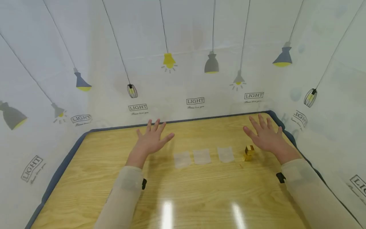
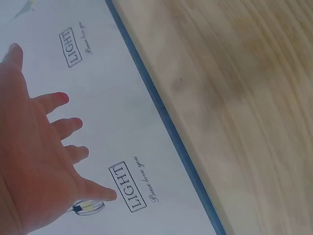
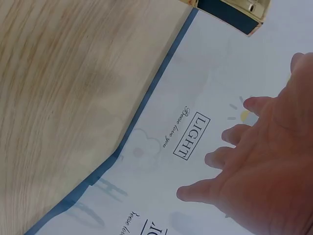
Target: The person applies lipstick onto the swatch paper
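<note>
My left hand (image 1: 151,140) hovers over the table with its fingers spread, left of three pale, thin squares. It holds nothing, and the left wrist view shows the same spread fingers of the left hand (image 2: 39,152). Over the table's right side my right hand (image 1: 266,138) is spread too, with nothing in its grasp. Just left of it stand two shiny gold cubes, the upper cube (image 1: 249,149) on the lower cube (image 1: 248,157). A mirror-like gold cube (image 3: 232,17) shows partly at the top of the right wrist view, apart from the right hand (image 3: 274,161).
In a row lie the left square (image 1: 182,159), the middle square (image 1: 201,156) and the right square (image 1: 225,154). The wooden table (image 1: 194,187) has a dark blue edge (image 1: 200,119). White sheeting (image 1: 188,76) printed with lamps surrounds it at the back and sides.
</note>
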`<action>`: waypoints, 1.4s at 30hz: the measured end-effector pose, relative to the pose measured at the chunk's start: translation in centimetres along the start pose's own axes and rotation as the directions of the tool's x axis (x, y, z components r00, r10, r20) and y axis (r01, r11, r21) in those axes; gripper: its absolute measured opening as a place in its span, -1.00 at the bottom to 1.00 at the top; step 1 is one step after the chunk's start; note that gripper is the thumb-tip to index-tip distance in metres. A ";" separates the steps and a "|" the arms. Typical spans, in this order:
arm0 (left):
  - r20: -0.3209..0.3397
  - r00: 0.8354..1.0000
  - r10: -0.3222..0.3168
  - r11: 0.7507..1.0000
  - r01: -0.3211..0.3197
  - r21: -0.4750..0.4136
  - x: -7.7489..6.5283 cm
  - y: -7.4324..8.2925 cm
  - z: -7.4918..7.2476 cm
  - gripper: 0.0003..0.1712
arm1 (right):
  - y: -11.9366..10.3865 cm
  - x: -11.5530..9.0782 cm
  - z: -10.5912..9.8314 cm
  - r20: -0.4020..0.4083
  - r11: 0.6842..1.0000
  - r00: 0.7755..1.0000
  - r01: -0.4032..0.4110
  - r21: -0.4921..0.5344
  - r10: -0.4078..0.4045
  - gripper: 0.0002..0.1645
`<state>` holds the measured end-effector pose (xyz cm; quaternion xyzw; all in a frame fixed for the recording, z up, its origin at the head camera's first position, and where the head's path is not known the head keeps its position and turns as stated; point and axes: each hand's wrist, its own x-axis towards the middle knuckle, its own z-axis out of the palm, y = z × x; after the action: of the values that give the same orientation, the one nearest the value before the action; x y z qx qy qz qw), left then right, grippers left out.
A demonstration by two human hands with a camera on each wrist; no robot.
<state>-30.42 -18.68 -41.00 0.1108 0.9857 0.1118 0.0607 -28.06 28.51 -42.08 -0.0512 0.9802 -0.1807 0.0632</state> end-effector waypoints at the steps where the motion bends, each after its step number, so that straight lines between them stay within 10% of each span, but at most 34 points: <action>1: -0.001 1.000 0.007 1.000 -0.007 0.005 0.1 0.2 0.0 0.18 | -0.1 0.0 -0.1 0.000 1.000 1.000 0.001 -0.003 -0.001 0.13; 13: 0.004 0.992 0.123 0.992 -0.123 0.020 0.2 6.4 -0.5 0.08 | -0.6 -1.4 -1.6 0.046 0.998 0.997 0.064 0.015 -0.065 0.11; 22: -0.009 0.952 0.306 0.949 -0.304 0.088 0.6 13.5 0.1 -0.05 | -0.4 -2.4 -1.8 0.145 0.980 0.976 0.142 0.142 -0.163 0.13; 33: -0.062 0.887 0.457 0.873 -0.433 0.225 1.2 20.3 3.4 -0.30 | 1.5 -3.2 -0.1 0.156 0.952 0.957 0.205 0.229 -0.243 0.20; 42: -0.019 0.866 0.500 0.861 -0.495 0.120 1.7 24.0 7.6 -0.40 | 2.6 -3.3 1.9 0.230 0.923 0.948 0.129 0.363 -0.222 0.16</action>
<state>-26.09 6.07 -42.87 0.3617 0.9296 0.0713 -0.0006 -24.73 30.68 -44.40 -0.1516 0.9073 -0.3454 0.1857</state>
